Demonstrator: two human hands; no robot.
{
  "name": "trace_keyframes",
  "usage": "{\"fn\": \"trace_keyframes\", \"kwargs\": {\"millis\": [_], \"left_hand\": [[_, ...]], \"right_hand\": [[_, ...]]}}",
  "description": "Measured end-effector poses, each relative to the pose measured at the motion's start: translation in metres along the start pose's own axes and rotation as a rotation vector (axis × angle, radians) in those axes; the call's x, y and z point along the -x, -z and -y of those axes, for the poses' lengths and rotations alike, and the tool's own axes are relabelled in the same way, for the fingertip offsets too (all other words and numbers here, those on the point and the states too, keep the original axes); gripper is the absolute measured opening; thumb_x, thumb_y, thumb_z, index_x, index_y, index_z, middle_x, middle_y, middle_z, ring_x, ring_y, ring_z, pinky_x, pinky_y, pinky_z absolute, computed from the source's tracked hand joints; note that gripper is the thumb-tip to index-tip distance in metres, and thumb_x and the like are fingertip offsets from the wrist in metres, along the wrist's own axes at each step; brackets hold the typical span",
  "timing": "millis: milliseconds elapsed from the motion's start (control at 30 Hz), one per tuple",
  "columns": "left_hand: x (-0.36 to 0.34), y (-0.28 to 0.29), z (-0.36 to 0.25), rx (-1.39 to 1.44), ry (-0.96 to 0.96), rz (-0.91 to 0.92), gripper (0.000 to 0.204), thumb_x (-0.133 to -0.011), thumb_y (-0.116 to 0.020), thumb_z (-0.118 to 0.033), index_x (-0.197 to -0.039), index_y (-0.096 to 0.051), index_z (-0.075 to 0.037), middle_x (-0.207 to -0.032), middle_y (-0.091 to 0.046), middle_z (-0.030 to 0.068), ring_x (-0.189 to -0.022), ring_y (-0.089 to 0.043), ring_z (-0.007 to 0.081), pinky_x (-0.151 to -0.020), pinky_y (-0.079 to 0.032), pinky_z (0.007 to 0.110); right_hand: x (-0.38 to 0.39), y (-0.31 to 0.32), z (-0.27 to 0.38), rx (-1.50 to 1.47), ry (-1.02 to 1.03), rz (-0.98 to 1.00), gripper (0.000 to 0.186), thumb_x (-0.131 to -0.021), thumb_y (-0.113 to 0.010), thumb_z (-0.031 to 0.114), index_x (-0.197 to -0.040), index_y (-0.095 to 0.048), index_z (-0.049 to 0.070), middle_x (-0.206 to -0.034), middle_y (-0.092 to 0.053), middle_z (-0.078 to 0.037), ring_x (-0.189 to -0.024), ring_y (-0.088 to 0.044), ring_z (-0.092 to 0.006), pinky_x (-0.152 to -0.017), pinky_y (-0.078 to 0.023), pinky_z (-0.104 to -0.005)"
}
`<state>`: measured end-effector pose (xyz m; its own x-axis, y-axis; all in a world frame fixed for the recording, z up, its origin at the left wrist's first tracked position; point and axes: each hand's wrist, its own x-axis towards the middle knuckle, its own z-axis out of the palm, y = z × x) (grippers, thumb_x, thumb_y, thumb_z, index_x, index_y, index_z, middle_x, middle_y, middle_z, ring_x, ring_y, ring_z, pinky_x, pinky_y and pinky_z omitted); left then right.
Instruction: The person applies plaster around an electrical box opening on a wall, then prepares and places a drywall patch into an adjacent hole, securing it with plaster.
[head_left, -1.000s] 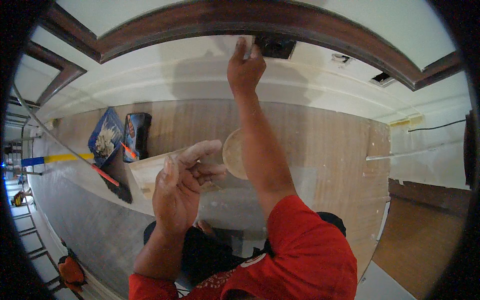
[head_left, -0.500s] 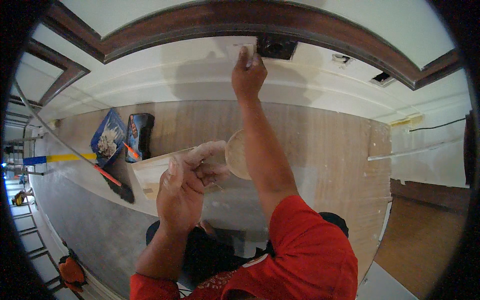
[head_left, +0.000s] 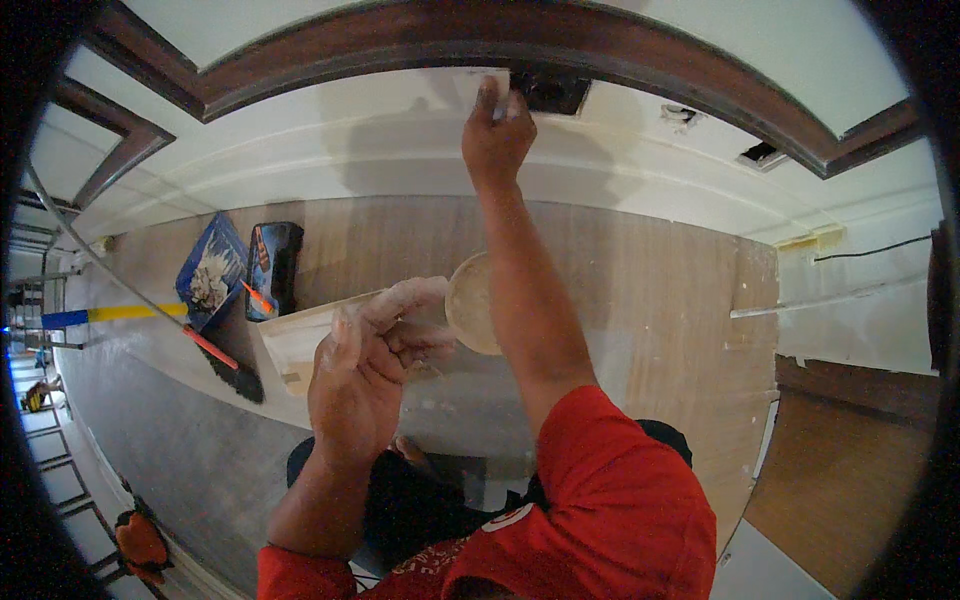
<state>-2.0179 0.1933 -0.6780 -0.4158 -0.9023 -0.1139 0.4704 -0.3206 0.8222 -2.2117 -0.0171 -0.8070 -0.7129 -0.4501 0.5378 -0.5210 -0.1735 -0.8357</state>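
Observation:
My right hand is raised to the white wall below the dark wooden trim, gripping a small pale flat piece against the wall just left of a black square opening. Low at centre, my left hand is palm up, empty, fingers apart and coated in pale powder. It hovers over a long pale board. A round tan disc or lid, partly hidden by my right forearm, sits on the wooden floor boards.
A blue dustpan with debris lies beside a black case with an orange tool, a broom and a yellow-and-blue pole. Smaller wall openings are rightward, a ladder at far left, an orange bundle lower left.
My right hand, holding the pale piece, dipped slightly half a second ago and is now higher again at the wall. My left hand has shifted only slightly.

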Motion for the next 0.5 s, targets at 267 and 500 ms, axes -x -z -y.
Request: {"fn": "trace_keyframes", "kwargs": {"millis": [267, 500], "left_hand": [[-0.001, 0.000, 0.000, -0.003, 0.015, 0.012, 0.063, -0.104, -0.033, -0.047, -0.132, -0.051, 0.007, -0.132, -0.056, 0.0235, -0.106, -0.063, 0.0298, -0.093, -0.049, 0.043], [0.001, -0.003, -0.002, -0.044, 0.001, -0.007, 0.065, -0.103, -0.035, -0.048, -0.132, -0.049, 0.008, -0.132, -0.055, 0.0243, -0.105, -0.063, 0.0300, -0.093, -0.050, 0.044]], "right_hand": [[-0.002, 0.001, 0.002, -0.048, -0.008, 0.020, 0.034, -0.095, -0.061, 0.029, -0.085, -0.065, -0.003, -0.077, -0.068, -0.024, -0.072, -0.067, -0.0407, -0.064, -0.050, -0.0439], [-0.007, 0.008, 0.007, 0.029, 0.056, 0.120, 0.033, -0.095, -0.060, 0.032, -0.096, -0.067, 0.000, -0.085, -0.069, -0.024, -0.079, -0.067, -0.0426, -0.070, -0.053, -0.0465]]}}
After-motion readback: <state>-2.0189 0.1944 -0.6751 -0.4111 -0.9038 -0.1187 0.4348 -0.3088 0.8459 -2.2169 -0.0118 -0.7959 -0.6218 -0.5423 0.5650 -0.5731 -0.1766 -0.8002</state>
